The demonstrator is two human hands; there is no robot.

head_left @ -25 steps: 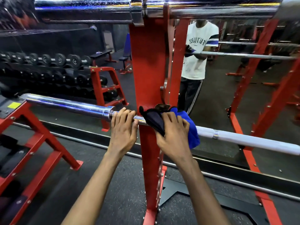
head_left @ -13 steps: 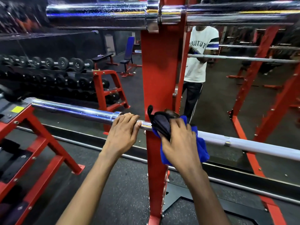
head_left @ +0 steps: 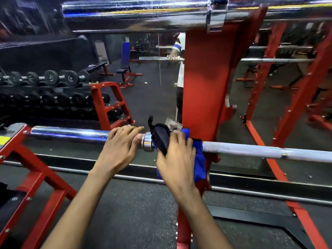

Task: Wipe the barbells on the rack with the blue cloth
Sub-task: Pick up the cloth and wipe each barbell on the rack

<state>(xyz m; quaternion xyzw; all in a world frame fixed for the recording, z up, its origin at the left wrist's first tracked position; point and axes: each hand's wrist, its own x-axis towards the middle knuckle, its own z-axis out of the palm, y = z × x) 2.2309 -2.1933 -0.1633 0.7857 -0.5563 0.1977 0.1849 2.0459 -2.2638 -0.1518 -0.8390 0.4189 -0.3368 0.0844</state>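
Shifted rightward in frame, the red rack upright (head_left: 206,87) now stands behind the wiping. At mid-frame, the lower barbell (head_left: 71,134) is mid-wipe. The left hand (head_left: 120,150) rests nearly straight-fingered on its chrome sleeve, and the right hand (head_left: 177,162) grips the blue cloth (head_left: 199,164) around the shaft beside the collar (head_left: 147,141). The next move is probably sliding the cloth rightward.

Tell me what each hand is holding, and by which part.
Right hand grips the blue cloth by its bunched middle, pressed on the barbell beside the collar. Left hand lies over the barbell's chrome sleeve.
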